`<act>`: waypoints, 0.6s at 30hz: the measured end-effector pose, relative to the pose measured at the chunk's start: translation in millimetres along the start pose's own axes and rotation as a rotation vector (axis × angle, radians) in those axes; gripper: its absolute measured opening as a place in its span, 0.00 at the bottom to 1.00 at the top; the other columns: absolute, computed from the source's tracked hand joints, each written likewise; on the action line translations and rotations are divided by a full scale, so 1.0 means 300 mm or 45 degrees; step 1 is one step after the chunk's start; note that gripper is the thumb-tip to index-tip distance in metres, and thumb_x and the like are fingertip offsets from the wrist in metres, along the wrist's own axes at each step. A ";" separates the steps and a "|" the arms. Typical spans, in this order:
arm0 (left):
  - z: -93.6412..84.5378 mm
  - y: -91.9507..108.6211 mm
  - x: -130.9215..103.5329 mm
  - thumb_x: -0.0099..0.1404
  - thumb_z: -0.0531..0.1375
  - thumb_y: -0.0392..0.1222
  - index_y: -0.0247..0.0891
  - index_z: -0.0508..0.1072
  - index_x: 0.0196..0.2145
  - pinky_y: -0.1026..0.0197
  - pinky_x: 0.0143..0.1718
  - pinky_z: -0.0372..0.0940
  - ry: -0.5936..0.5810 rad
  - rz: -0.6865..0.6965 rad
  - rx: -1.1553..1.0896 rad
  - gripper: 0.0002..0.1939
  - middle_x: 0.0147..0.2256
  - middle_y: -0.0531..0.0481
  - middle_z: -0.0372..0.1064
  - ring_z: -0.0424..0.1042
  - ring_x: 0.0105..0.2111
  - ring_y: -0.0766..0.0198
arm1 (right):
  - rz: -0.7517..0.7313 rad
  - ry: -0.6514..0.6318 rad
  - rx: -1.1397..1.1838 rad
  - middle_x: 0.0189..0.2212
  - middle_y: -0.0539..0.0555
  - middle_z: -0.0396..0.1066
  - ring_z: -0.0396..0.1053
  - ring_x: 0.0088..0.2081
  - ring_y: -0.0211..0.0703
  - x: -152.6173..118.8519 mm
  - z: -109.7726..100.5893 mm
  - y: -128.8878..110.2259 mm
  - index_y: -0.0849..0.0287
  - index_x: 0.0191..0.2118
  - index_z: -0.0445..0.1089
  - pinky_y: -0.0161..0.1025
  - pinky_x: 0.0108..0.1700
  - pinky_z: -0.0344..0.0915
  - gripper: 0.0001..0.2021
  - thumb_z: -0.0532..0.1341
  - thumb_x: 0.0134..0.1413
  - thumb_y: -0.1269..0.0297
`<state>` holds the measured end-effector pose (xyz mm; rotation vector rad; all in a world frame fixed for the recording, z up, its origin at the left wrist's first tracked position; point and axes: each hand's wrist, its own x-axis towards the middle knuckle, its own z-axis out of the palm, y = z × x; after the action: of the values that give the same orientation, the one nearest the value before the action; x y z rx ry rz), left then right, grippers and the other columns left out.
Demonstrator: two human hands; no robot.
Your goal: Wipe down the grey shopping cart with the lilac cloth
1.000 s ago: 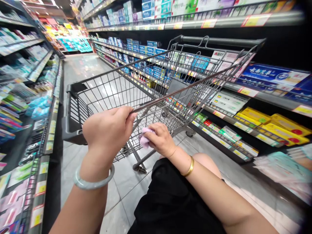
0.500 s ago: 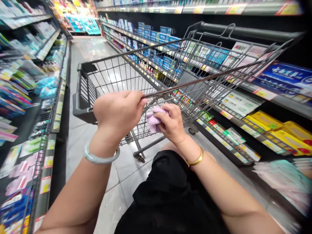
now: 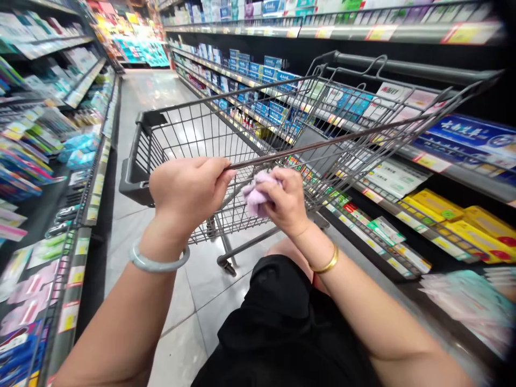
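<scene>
Tiled shop-aisle floor (image 3: pixel 177 344); on right-hand shelf (image 3: pixel 479 178), blue box (image 3: pixel 471 131) with white Chinese lettering, too blurred to read surely. Grey cart (image 3: pixel 318 156) stands mid-scene. Left grip (image 3: pixel 189 188) pinches its near top rail (image 3: pixel 350 138); right grip (image 3: pixel 289 201) clutches crumpled lilac cloth (image 3: pixel 257 196) just below.

A smooth, pale grey bangle (image 3: pixel 156 265) circles left of centre, a shiny gold bracelet (image 3: pixel 331 262) right; black clothing (image 3: pixel 278 333) fills bottom centre.
</scene>
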<state>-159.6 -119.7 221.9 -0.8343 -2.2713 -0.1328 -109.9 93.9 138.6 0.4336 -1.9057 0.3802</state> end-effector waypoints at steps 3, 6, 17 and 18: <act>-0.004 -0.016 -0.010 0.73 0.53 0.56 0.48 0.78 0.43 0.54 0.28 0.50 0.013 0.013 -0.021 0.17 0.35 0.48 0.80 0.76 0.33 0.55 | 0.004 -0.027 0.034 0.44 0.54 0.66 0.66 0.48 0.46 -0.027 -0.002 -0.029 0.52 0.43 0.73 0.47 0.51 0.68 0.07 0.60 0.63 0.70; -0.009 -0.033 -0.022 0.73 0.54 0.55 0.48 0.79 0.43 0.54 0.27 0.51 0.040 0.022 -0.010 0.16 0.34 0.49 0.80 0.77 0.34 0.55 | 0.005 0.052 0.029 0.44 0.54 0.66 0.66 0.48 0.46 0.028 -0.029 -0.043 0.51 0.44 0.74 0.48 0.52 0.67 0.07 0.60 0.64 0.69; -0.023 -0.107 -0.054 0.71 0.59 0.52 0.49 0.79 0.41 0.56 0.26 0.57 0.144 0.085 -0.078 0.10 0.32 0.51 0.81 0.78 0.33 0.58 | -0.006 0.006 0.011 0.44 0.54 0.68 0.67 0.48 0.45 0.032 -0.070 -0.080 0.51 0.43 0.75 0.46 0.51 0.69 0.05 0.63 0.64 0.67; -0.024 -0.114 -0.058 0.71 0.59 0.52 0.50 0.78 0.41 0.56 0.26 0.57 0.144 0.079 -0.091 0.10 0.32 0.51 0.80 0.78 0.33 0.58 | -0.002 0.022 -0.002 0.45 0.54 0.68 0.67 0.48 0.45 0.050 -0.082 -0.083 0.50 0.43 0.75 0.46 0.52 0.68 0.05 0.63 0.64 0.67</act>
<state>-166.6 -158.1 220.7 -0.9102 -2.1435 -0.2279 -83.4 81.4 162.9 0.4299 -1.8889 0.3800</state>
